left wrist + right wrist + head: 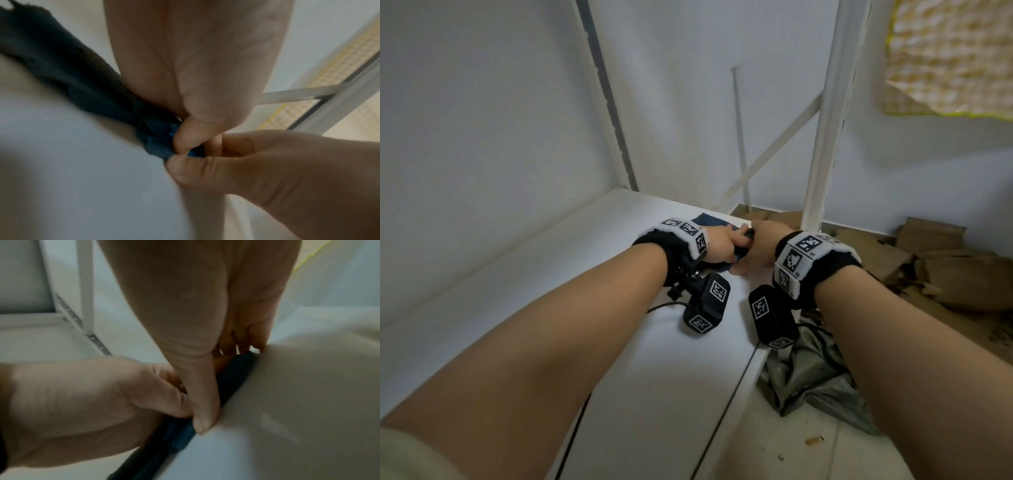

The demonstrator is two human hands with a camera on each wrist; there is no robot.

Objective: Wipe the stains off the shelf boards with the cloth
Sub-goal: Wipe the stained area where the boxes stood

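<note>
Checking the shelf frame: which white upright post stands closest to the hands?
The front post just beyond the right hand; the back corner post stands against the wall, farther from the left hand.

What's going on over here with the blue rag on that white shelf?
A person is working a dark blue cloth on a white shelf board. Both hands meet at its near edge: the left hand and the right hand each pinch the fabric, while the rest lies on the board.
</note>
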